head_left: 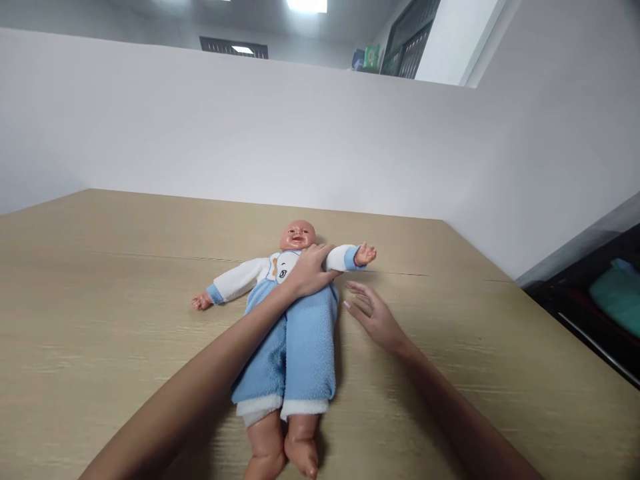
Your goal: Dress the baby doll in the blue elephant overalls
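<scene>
A baby doll [310, 333] lies on its back on the wooden table, head away from me and bare feet toward me. It wears a white-and-blue fleece outfit with an animal face on the chest, and both its arms stick out sideways. Reaching across the doll's body, my left hand [311, 270] grips it at the chest and upper arm on the right side of the view. Its fingertips are partly hidden there. My right hand [373, 313] hovers beside the doll's hip, just below the doll's outstretched arm, fingers apart and holding nothing.
The wooden table [125, 267] has a thin seam running across it. Behind it stands a white partition wall [250, 133]. Beyond the table's right edge is a dark container or shelf with a green item [617, 297]. A green package [371, 57] shows above the wall.
</scene>
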The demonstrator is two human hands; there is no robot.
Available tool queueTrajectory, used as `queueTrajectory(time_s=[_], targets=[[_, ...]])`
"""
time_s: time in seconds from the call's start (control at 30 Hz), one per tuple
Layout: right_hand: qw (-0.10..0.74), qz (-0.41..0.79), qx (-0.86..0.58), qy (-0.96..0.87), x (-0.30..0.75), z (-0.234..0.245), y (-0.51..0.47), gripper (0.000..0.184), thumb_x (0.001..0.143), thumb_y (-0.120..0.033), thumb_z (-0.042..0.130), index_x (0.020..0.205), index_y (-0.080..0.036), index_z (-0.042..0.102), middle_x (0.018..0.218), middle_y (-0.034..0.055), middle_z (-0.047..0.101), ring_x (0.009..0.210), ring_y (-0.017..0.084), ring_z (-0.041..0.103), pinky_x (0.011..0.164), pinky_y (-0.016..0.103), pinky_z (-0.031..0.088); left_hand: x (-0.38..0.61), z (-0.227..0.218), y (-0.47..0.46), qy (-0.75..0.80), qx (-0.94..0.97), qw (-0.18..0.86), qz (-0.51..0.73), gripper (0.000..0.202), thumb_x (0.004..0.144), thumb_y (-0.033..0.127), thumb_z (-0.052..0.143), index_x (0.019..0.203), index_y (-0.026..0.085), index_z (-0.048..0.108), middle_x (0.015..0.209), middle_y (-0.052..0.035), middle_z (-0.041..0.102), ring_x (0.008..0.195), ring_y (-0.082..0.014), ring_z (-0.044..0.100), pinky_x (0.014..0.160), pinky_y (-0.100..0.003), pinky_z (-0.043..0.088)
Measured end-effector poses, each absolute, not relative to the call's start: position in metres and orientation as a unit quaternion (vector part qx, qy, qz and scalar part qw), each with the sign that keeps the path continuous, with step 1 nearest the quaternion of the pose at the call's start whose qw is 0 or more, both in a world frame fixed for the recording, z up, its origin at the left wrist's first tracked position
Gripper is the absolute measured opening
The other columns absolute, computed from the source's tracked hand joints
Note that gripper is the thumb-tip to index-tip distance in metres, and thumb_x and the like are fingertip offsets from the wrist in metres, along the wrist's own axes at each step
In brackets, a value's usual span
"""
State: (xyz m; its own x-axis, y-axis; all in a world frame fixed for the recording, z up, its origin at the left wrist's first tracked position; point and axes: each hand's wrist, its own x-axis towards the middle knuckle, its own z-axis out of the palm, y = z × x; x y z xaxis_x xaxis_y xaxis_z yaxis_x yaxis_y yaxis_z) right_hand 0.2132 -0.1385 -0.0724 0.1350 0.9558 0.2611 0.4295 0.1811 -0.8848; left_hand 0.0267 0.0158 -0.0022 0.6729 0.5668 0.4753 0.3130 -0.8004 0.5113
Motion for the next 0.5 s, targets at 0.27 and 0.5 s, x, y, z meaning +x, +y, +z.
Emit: queueTrajectory(time_s=[0.27, 0.5], targets=[[0.459, 0.294, -0.573, -0.612, 0.163, -0.070, -0.121, 0.044, 0.108, -0.062, 0.047, 0.120, -0.026, 0.069, 0.126, 0.0091, 0.072, 0.120, 0.028, 0.065, 0.112, 0.046, 0.048, 0.005, 0.001, 0.023, 0.241, 0.748, 0.414, 0.458, 0.047, 0.093, 0.037, 0.072, 0.134, 0.016, 0.069, 0.139, -0.0104, 0.074, 0.129, -0.0278, 0.067, 0.116, -0.040, 0.049], [0.610, 0.451, -0.512, -0.403, 0.105, -0.054, -0.075, 0.047, 0.093, -0.068, 0.065, 0.113, -0.026, 0.073, 0.114, 0.0042, 0.080, 0.111, 0.028, 0.070, 0.100, 0.041, 0.055, -0.021, -0.013, 0.048, 0.261, 0.569, 0.543, 0.560, 0.057, 0.089, 0.050, 0.079, 0.134, 0.017, 0.071, 0.145, -0.0094, 0.072, 0.139, -0.0315, 0.063, 0.123, -0.046, 0.045]])
